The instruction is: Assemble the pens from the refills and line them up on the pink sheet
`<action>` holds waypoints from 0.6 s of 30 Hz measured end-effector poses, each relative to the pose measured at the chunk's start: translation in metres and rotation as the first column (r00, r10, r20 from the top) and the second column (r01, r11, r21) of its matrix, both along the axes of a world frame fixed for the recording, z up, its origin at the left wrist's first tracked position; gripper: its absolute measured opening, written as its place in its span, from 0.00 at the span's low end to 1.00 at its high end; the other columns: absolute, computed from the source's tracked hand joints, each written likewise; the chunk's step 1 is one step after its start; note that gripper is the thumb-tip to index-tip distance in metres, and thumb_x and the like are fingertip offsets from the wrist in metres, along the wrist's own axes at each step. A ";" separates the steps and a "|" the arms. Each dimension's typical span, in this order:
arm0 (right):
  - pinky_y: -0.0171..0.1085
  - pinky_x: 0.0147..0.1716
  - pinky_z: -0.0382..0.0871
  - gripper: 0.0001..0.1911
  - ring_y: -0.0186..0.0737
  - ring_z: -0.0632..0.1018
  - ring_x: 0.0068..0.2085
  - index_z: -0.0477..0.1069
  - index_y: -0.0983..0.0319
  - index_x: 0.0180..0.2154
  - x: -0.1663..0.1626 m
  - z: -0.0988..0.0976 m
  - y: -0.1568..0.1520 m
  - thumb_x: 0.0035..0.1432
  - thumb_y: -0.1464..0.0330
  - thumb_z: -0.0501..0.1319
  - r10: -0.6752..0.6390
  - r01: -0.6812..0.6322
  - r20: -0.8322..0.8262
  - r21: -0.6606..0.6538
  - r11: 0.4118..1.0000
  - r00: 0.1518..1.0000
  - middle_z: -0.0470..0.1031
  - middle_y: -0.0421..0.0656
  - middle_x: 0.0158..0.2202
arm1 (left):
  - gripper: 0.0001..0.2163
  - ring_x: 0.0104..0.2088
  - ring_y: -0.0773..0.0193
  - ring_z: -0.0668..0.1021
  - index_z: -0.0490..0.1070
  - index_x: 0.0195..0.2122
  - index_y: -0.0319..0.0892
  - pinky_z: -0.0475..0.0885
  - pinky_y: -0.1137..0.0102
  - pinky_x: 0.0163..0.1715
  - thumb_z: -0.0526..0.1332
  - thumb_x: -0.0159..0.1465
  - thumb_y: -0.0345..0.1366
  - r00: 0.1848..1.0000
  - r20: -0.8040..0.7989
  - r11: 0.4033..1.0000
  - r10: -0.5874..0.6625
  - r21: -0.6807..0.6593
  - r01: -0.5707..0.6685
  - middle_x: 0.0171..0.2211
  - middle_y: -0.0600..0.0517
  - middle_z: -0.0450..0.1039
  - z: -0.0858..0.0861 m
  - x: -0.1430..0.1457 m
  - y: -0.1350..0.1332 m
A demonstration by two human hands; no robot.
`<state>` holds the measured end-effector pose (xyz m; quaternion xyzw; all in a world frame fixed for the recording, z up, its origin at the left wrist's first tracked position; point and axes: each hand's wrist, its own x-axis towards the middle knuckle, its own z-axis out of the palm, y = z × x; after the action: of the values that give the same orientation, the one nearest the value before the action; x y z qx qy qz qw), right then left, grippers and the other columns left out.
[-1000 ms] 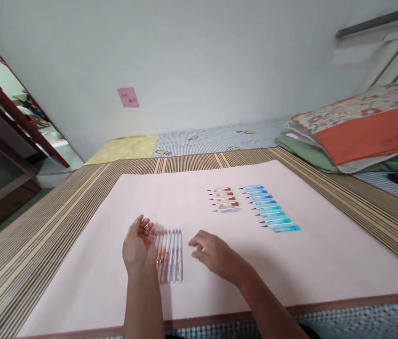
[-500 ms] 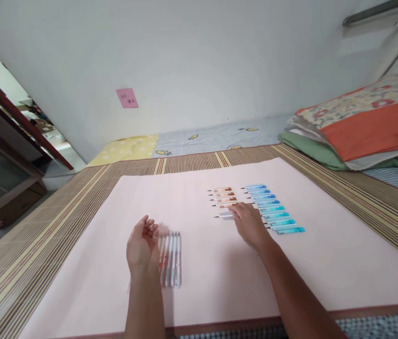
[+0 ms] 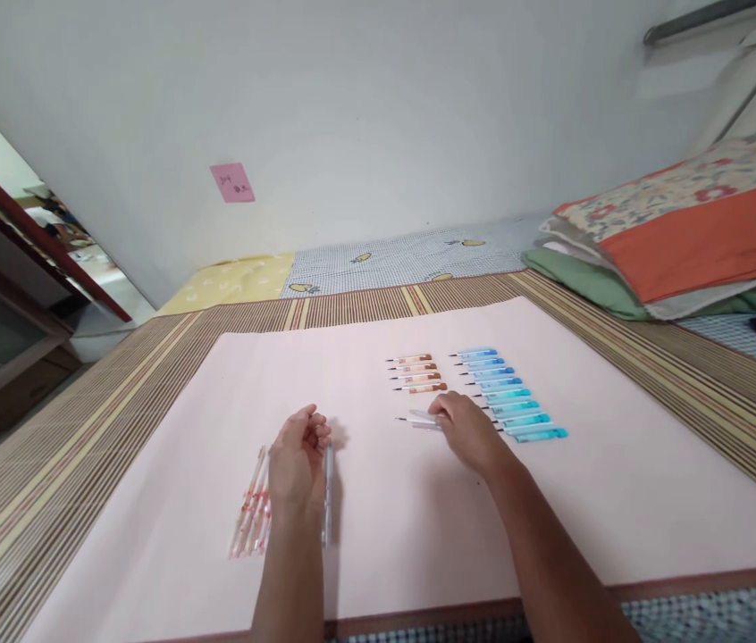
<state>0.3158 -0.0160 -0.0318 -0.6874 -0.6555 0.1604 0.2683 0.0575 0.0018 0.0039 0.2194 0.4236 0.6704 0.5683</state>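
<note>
- right hand (image 3: pixel 468 427) at the middle of the pink sheet (image 3: pixel 384 545); fingertips closed on the rear end of a pale pen (image 3: pixel 418 423); the pen lies flat, dark point facing left
- brown-capped pens (image 3: pixel 413 373), four, stacked in a column just beyond the pale pen; points facing left too
- blue and teal pens (image 3: pixel 499 375) in a column right of the brown ones; right hand covers some of the points at the near end
- left hand (image 3: pixel 301 455) over the left part of the sheet, palm turned inward, fingers loosely curled; can't tell from here whether it grips anything
- red-patterned pens (image 3: pixel 249 513) fanned slightly on the left hand's outer side, partly hidden by the wrist; greyish pen (image 3: pixel 329 496) just beside its inner side
- sheet spread on a striped mat (image 3: pixel 110 402); folded bedding with an orange band (image 3: pixel 706 259) at far right; pink note (image 3: pixel 232 182) on the wall (image 3: pixel 384 116)
</note>
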 end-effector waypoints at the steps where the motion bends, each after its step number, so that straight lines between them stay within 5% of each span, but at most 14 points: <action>1: 0.35 0.38 0.60 0.11 0.40 0.73 0.39 0.74 0.61 0.34 -0.001 0.002 -0.001 0.57 0.78 0.56 0.001 -0.001 -0.014 -0.011 1.000 1.000 0.76 0.43 0.38 | 0.15 0.23 0.69 0.74 0.76 0.34 0.34 0.67 0.76 0.22 0.73 0.48 0.37 0.999 -0.017 0.999 -0.041 0.003 0.041 0.26 0.50 0.75 -0.002 0.004 -0.001; 15: 0.37 0.38 0.58 0.11 0.42 0.71 0.39 0.72 0.61 0.32 -0.004 0.005 0.000 0.49 0.80 0.57 0.001 0.003 0.121 -0.036 0.999 0.993 0.76 0.44 0.36 | 0.18 0.23 0.69 0.74 0.76 0.33 0.36 0.65 0.75 0.22 0.75 0.47 0.42 0.940 -0.090 0.941 -0.328 -0.116 0.318 0.27 0.49 0.76 -0.009 0.044 -0.018; 18: 0.37 0.38 0.61 0.10 0.41 0.72 0.37 0.71 0.60 0.33 -0.003 0.008 -0.003 0.51 0.78 0.57 -0.022 0.022 0.000 0.040 0.999 1.000 0.75 0.43 0.36 | 0.17 0.22 0.69 0.74 0.76 0.33 0.35 0.65 0.75 0.21 0.75 0.47 0.42 0.937 -0.089 0.938 -0.337 -0.120 0.326 0.27 0.49 0.76 -0.010 0.045 -0.017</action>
<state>0.3132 -0.0185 -0.0241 -0.6892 -0.6511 0.1441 0.2834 0.1029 -0.0154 -0.0064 0.2940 0.4445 0.5293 0.6602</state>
